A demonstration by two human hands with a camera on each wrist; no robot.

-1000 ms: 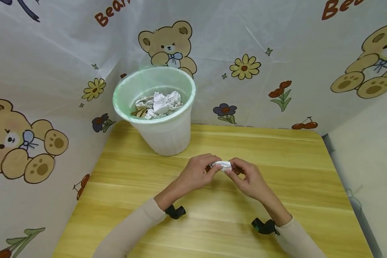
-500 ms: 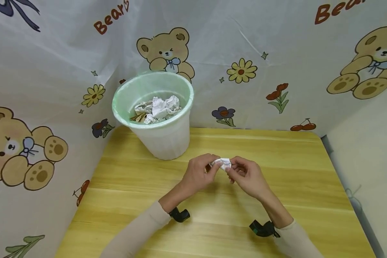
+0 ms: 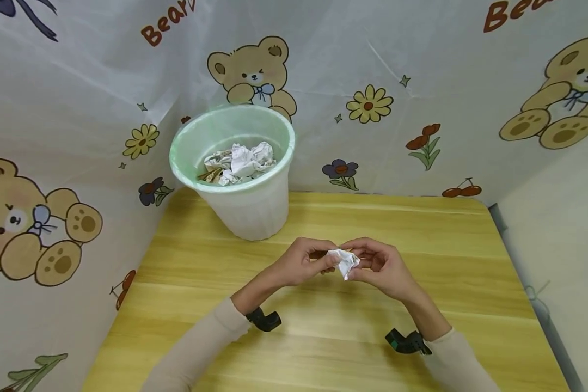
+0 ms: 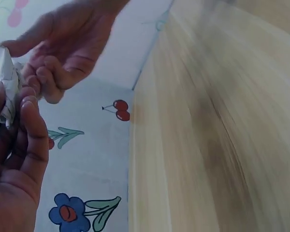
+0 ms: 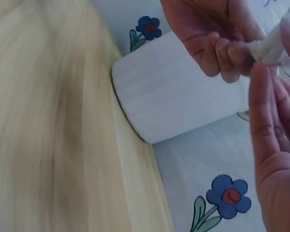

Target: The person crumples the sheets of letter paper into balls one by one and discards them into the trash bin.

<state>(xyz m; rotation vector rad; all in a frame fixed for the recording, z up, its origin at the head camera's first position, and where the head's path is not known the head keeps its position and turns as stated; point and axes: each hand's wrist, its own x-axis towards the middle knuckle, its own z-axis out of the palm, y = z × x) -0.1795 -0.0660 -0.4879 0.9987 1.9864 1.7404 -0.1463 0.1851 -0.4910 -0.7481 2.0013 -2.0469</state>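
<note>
A small crumpled piece of white paper (image 3: pixel 345 263) is held up between both hands, above the wooden table. My left hand (image 3: pixel 301 262) pinches its left side between thumb and fingers. From the right, my right hand (image 3: pixel 383 268) grips the other side with thumb and fingertips. In the left wrist view the paper (image 4: pixel 8 84) looks folded and creased, partly covered by the fingers. Only a short piece of the paper (image 5: pixel 269 50) shows between the fingers in the right wrist view.
A pale green and white bin (image 3: pixel 255 209) stands at the table's back left, with several crumpled papers (image 3: pixel 245 162) inside. The wooden table (image 3: pixel 323 337) meets a curtain (image 3: pixel 313 60) printed with bears and flowers behind and to the left.
The paper has turned between the fingers, and a pointed corner now hangs down toward me. My right hand has shifted its hold on it, with its fingers spread wider over the top.
</note>
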